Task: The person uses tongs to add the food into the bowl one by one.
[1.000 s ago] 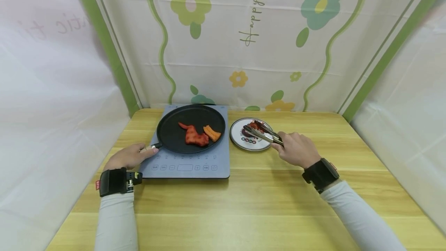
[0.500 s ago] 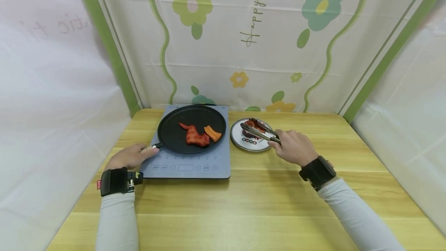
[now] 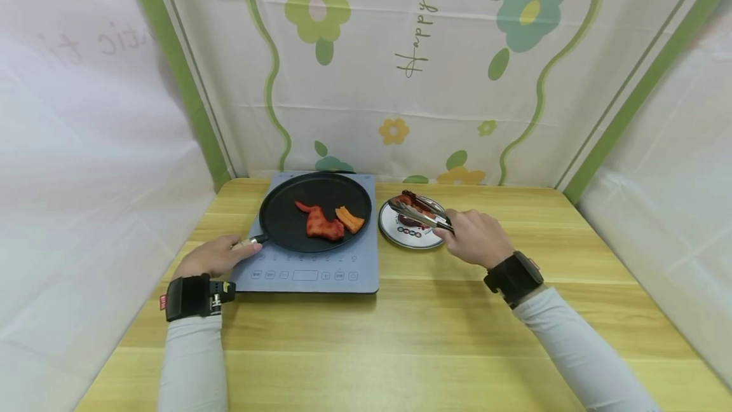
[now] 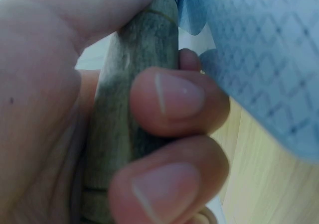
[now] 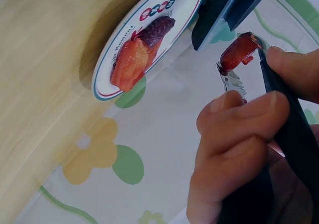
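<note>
In the head view, my left hand (image 3: 208,257) grips the handle of a black flat frying pan (image 3: 286,208); the left wrist view shows curled fingers round its wooden grip (image 4: 119,104). A red chicken wing (image 3: 321,226) and an orange strip of food (image 3: 350,220) lie in the pan. My right hand (image 3: 477,237) holds metal tongs (image 3: 416,213) with dark handles over a round white plate (image 3: 389,231). Between the tongs' tips is a glossy dark red, sausage-like piece (image 5: 240,52), apart from the plate. An orange-red piece (image 5: 130,62) and a dark purple piece (image 5: 157,30) lie on the plate.
The pan sits on a grey-blue induction cooktop (image 3: 343,278) with buttons along its front. Just right of it stands the plate, on a wood-grain table (image 3: 320,348). A flowered white cloth (image 3: 343,81) hangs behind, and white cloth walls rise on both sides.
My right hand has moved a little left with the tongs, whose tips have shifted toward the plate's far left side. The left hand stays on the pan handle.
</note>
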Demonstrator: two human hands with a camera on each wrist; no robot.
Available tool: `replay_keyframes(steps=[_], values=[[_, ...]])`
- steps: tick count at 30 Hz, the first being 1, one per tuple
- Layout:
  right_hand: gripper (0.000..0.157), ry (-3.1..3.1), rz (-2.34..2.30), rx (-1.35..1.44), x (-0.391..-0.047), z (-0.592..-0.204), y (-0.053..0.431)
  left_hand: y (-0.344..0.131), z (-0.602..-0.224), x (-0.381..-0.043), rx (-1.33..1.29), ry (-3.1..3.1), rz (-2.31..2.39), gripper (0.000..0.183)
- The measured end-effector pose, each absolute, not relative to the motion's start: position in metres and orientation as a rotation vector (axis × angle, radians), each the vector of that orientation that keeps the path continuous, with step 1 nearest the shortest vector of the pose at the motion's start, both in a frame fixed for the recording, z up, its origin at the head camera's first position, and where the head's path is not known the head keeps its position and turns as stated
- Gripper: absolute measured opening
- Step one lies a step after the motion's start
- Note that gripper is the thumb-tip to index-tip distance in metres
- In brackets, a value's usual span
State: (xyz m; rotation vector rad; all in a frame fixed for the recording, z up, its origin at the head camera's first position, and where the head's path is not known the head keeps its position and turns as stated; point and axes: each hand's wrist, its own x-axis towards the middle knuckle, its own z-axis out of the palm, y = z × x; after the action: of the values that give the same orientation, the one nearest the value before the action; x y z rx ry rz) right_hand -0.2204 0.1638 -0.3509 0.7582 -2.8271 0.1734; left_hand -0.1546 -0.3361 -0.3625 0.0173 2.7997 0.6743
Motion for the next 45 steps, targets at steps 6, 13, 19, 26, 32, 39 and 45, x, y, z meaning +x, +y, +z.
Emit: replay_keyframes(steps=[6,13,19,26,32,39,45], values=[[0.038,-2.829,0.185,0.759,-0.223,-0.347,0.156,-0.337,-0.364,-0.156,0.027,2.797,0.687,0.06],[0.046,-2.827,0.176,0.755,-0.227,-0.344,0.146,-0.337,-0.365,-0.156,0.02,2.797,0.681,0.066],[0.051,-2.836,0.157,0.766,-0.228,-0.343,0.139,-0.337,-0.364,-0.156,0.005,2.796,0.679,0.066],[0.051,-2.806,0.168,0.792,-0.228,-0.341,0.13,-0.338,-0.364,-0.156,-0.003,2.791,0.692,0.063],[0.048,-2.777,0.163,0.802,-0.231,-0.338,0.12,-0.337,-0.363,-0.155,-0.004,2.791,0.692,0.061],[0.037,-2.741,0.143,0.815,-0.238,-0.337,0.109,-0.337,-0.363,-0.155,-0.002,2.795,0.686,0.063],[0.033,-2.736,0.126,0.824,-0.241,-0.339,0.103,-0.336,-0.363,-0.154,0.008,2.8,0.692,0.058]])
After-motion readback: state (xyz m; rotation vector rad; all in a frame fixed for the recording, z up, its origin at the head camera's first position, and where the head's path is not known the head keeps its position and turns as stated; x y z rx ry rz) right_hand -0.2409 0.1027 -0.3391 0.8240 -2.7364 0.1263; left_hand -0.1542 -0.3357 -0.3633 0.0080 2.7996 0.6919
